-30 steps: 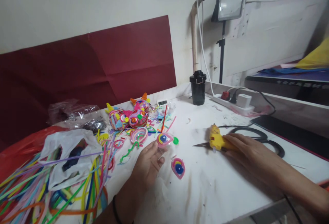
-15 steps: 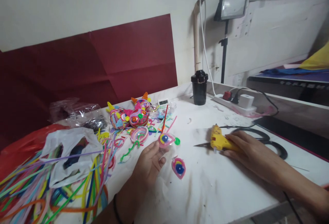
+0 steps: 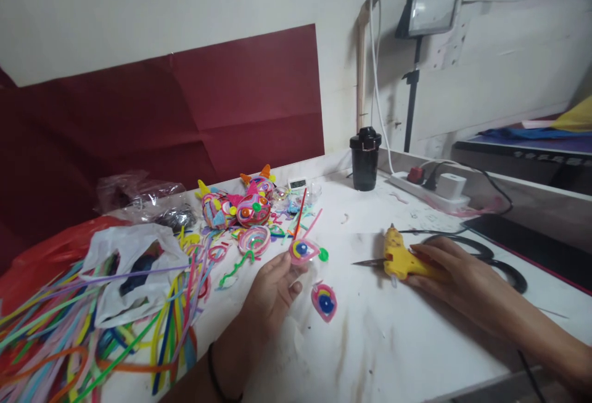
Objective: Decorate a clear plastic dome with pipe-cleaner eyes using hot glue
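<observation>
Between its thumb and fingers my left hand (image 3: 272, 292) holds a pink eye-shaped piece (image 3: 304, 250) with a blue and yellow centre. A green button (image 3: 324, 255) sits at the right end of that piece. Just below, a second pink eye-shaped piece (image 3: 324, 301) lies on the white table (image 3: 365, 335). My right hand (image 3: 456, 273) is wrapped round the handle of a yellow glue gun (image 3: 398, 258), its nozzle pointing up and away. Beside and partly under the gun are black-handled scissors (image 3: 506, 273), blades to the left.
Colourful pipe cleaners (image 3: 50, 335) and a white plastic bag (image 3: 108, 295) cover the left side. Decorated figures (image 3: 252, 208) stand behind my left hand. A black cup (image 3: 365, 159), a power strip (image 3: 430, 193) and a dark mat (image 3: 527, 249) are at the back and right.
The whole view has shifted slightly, so things appear a little further right. Both hands keep their holds on the eye-shaped piece and the glue gun.
</observation>
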A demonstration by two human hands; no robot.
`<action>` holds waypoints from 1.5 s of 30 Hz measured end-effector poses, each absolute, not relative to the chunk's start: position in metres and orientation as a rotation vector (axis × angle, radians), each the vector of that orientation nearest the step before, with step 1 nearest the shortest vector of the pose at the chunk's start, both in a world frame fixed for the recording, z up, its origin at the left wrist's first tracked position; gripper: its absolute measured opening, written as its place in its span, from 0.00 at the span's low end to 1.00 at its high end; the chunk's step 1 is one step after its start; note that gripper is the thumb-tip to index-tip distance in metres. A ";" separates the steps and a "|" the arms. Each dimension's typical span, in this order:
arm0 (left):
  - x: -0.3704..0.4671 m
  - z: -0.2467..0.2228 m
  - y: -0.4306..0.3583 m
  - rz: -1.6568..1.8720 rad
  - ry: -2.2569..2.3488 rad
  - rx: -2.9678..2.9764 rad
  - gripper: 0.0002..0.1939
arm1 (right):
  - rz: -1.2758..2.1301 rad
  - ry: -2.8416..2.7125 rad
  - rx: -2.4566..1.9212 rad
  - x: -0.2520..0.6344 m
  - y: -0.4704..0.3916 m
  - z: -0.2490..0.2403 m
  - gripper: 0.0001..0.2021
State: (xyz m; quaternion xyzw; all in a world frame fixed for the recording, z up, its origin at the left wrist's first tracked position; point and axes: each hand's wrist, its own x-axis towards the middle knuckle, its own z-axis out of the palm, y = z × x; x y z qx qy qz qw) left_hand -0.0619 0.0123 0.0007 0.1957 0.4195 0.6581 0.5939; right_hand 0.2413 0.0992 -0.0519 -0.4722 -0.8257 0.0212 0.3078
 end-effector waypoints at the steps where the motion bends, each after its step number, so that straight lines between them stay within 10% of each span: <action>1: -0.062 0.001 0.012 1.529 0.978 0.450 0.04 | 0.060 -2.174 -1.232 0.243 0.100 -0.052 0.16; 31: -0.058 -0.007 0.008 1.421 0.976 0.675 0.12 | 1.066 -2.212 -0.486 0.171 0.005 -0.015 0.23; 45: -0.054 -0.001 0.007 1.458 1.037 0.655 0.12 | 0.987 -2.245 -0.455 0.157 0.010 -0.017 0.18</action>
